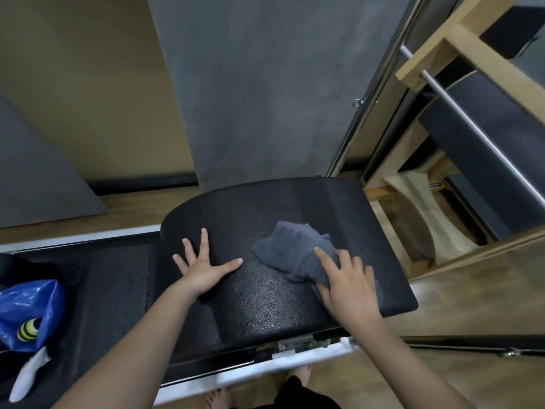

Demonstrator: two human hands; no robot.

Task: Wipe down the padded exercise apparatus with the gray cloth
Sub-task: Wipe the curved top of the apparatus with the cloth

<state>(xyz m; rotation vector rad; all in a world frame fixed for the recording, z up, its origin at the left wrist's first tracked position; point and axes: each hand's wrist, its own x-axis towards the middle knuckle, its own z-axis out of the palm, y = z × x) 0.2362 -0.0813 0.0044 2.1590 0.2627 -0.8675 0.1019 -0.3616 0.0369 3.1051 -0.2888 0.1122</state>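
Gray cloth (295, 255), bunched, lying on the right half of the black pad (265, 296), a curved, pebbled cushion raised above a flatter black bed (118, 284) to its left. Right hand (348, 281): fingers straight and spread, pressing flat on the near right edge of the cloth, forefinger extended over the folds. Left hand (203, 267): splayed wide, palm down on the bare pad left of the cloth, apart from it. On the bed at far left, a blue bag (26, 308) holding a yellow-and-black striped ball (28, 329); a white rag (29, 373) just below. Wooden frame (460, 39) with a metal bar (472, 125) at upper right.
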